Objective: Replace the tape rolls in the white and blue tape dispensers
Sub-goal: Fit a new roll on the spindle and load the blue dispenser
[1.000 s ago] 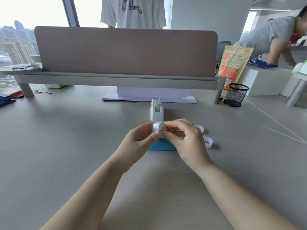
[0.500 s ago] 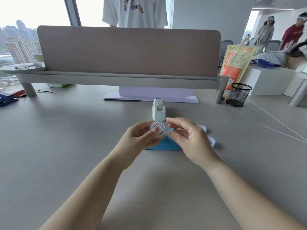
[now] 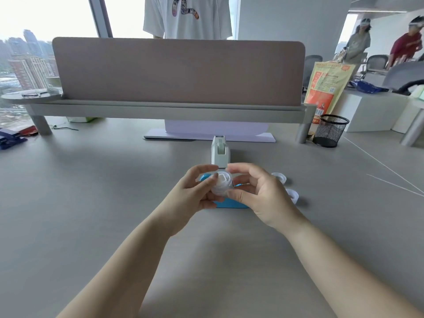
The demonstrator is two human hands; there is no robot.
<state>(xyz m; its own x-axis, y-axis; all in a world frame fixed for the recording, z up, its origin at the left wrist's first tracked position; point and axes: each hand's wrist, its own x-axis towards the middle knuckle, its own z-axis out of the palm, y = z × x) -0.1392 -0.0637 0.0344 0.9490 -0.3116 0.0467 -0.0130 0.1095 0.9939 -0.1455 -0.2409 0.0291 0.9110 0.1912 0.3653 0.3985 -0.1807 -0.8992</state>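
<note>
At frame centre, the left hand (image 3: 191,193) and right hand (image 3: 259,193) each hold a closed grip on one clear tape roll (image 3: 221,183), above the blue dispenser (image 3: 229,204). The white dispenser (image 3: 219,152) stands upright just behind on the surface (image 3: 91,191); two spare rolls (image 3: 278,177) lie right of the hands.

- Desk top (image 3: 68,203): matt grey laminate, smooth, faint sheen only.
- Tape roll (image 3: 221,183): clear glossy film wound on a white plastic core; held between left hand (image 3: 195,198) and right hand (image 3: 263,198).
- Blue dispenser (image 3: 231,204): smooth plastic, satin finish.
- White dispenser (image 3: 220,154): smooth matt plastic, pale green wheel set in.
- Two spare rolls (image 3: 278,177) (image 3: 292,196): translucent white, glossy.
- Divider panel (image 3: 179,72): matt, cloth-like covering in brownish pink.
- Divider rail (image 3: 160,111): smooth grey painted metal, by appearance.
- Pen cup (image 3: 330,130): black wire mesh.
- Bag (image 3: 325,90): glossy printed foil or plastic.
</note>
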